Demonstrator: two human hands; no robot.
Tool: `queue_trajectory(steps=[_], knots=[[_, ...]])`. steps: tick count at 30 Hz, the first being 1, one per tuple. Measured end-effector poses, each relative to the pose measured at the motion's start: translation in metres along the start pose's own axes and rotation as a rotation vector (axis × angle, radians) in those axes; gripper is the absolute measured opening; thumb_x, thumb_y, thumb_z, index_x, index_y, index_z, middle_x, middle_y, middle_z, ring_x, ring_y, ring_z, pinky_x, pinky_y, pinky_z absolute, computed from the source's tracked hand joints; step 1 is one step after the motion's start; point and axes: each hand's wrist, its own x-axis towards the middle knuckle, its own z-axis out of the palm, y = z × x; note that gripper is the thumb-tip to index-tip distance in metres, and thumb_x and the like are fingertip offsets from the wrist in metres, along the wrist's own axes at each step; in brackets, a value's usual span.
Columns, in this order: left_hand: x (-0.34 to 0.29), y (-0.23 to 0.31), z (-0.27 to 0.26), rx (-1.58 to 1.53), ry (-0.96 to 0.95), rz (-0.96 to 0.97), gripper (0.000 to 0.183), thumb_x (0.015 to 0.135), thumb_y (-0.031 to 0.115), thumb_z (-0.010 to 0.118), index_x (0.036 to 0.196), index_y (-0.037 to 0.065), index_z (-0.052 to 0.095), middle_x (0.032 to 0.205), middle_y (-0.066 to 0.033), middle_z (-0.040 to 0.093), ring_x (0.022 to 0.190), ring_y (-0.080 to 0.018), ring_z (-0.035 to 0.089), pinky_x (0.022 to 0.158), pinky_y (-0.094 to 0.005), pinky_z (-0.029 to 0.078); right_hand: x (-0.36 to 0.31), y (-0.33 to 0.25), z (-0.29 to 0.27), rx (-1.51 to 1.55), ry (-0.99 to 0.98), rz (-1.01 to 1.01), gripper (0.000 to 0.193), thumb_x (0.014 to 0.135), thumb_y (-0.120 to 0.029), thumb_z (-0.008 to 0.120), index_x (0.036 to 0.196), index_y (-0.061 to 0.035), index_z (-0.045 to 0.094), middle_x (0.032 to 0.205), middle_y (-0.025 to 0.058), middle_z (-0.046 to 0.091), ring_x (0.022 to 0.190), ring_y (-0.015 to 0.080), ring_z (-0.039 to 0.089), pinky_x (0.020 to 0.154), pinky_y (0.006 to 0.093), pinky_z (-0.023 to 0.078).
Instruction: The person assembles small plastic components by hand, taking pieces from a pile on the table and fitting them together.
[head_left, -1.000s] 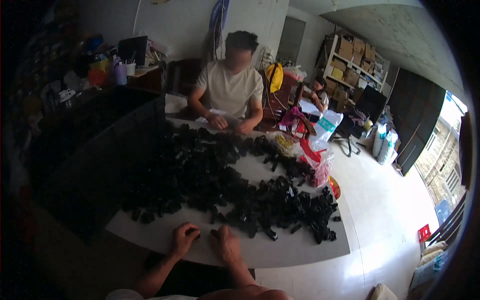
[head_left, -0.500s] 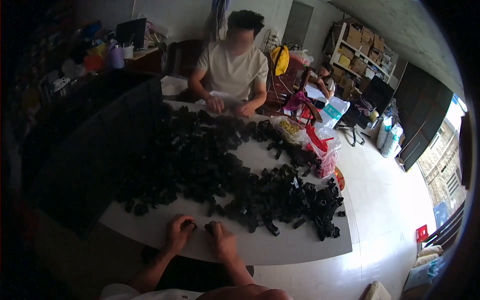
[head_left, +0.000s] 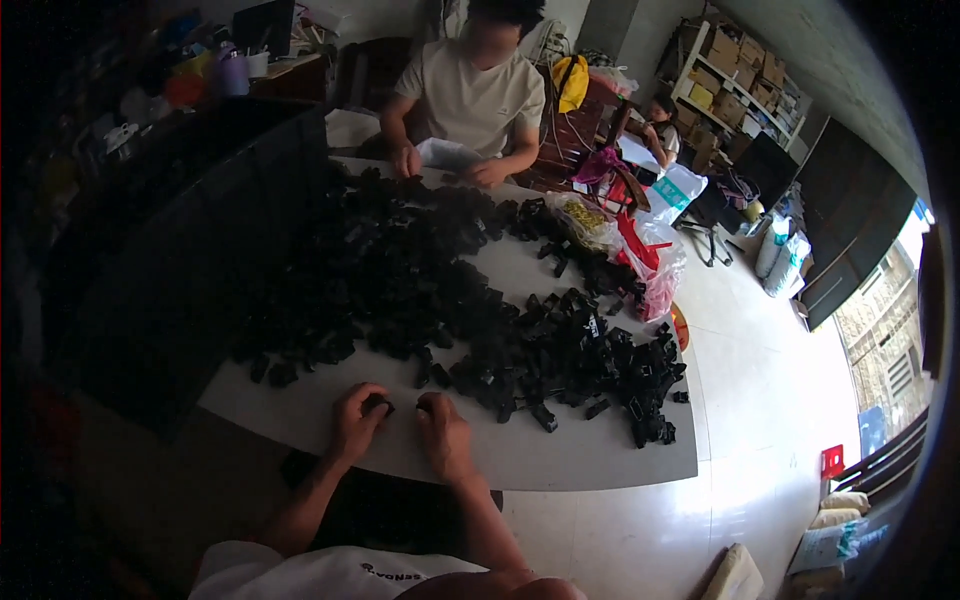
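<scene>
My left hand [head_left: 357,428] is closed around a small black plastic part [head_left: 376,402] just above the near side of the white table [head_left: 545,462]. Beside it, a short gap away, my right hand [head_left: 444,436] has its fingers pinched together. Something small and dark shows at its fingertips, too hidden to name. Beyond both hands spreads a large heap of similar black plastic parts [head_left: 400,270], with more along the right side of the table. In the dim light single pieces are hard to tell apart.
A big dark crate [head_left: 215,215] stands along the left. Across the table sits a person [head_left: 475,110] with both hands at the heap's far edge. Clear bags, one with gold-coloured pieces [head_left: 585,215], lie at the right rim. A second person [head_left: 660,130] sits farther back.
The whole view has shifted, so the table sits higher. The black piece in my right fingers shows less than before. The person opposite has moved their hands slightly apart.
</scene>
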Motion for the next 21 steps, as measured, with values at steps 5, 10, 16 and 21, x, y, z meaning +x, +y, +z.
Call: queue_trajectory(steps=[5,10,16,21], knots=[[0.002,-0.005,-0.002,0.000,-0.027,-0.006,0.021,0.086,-0.003,0.061,0.106,0.002,0.061,0.089,-0.0037,0.060,0.066,-0.0104,0.059,0.060,-0.0253,0.048,0.004,0.005,0.003,0.052,-0.001,0.220,0.032,0.088,-0.011,0.060,0.116,-0.0047,0.045,0.104,0.0223,0.063,0.094,0.0421,0.061,0.081,0.0450,0.049],[0.000,-0.021,-0.015,0.215,-0.067,0.206,0.025,0.088,-0.001,0.060,0.112,0.005,0.060,0.098,-0.0033,0.062,0.076,-0.0109,0.060,0.067,-0.0292,0.050,-0.006,0.018,0.013,0.032,0.029,0.210,0.031,0.087,-0.009,0.060,0.115,-0.0048,0.045,0.106,0.0227,0.062,0.097,0.0432,0.060,0.081,0.0455,0.049],[-0.021,0.010,-0.011,0.043,-0.107,-0.140,0.035,0.075,-0.004,0.070,0.108,0.006,0.062,0.094,-0.0052,0.064,0.087,-0.0152,0.062,0.072,-0.0288,0.052,-0.022,0.004,0.006,-0.152,0.017,0.008,0.032,0.082,-0.016,0.068,0.113,-0.0106,0.063,0.100,0.0138,0.059,0.092,0.0379,0.060,0.075,0.0427,0.051],[-0.013,-0.007,-0.011,0.171,-0.123,-0.052,0.035,0.076,-0.001,0.071,0.110,0.005,0.063,0.102,-0.0043,0.066,0.094,-0.0157,0.062,0.085,-0.0310,0.050,-0.017,0.025,0.013,-0.218,-0.039,-0.126,0.036,0.080,-0.011,0.067,0.116,-0.0058,0.062,0.103,0.0146,0.060,0.095,0.0371,0.059,0.077,0.0425,0.051]])
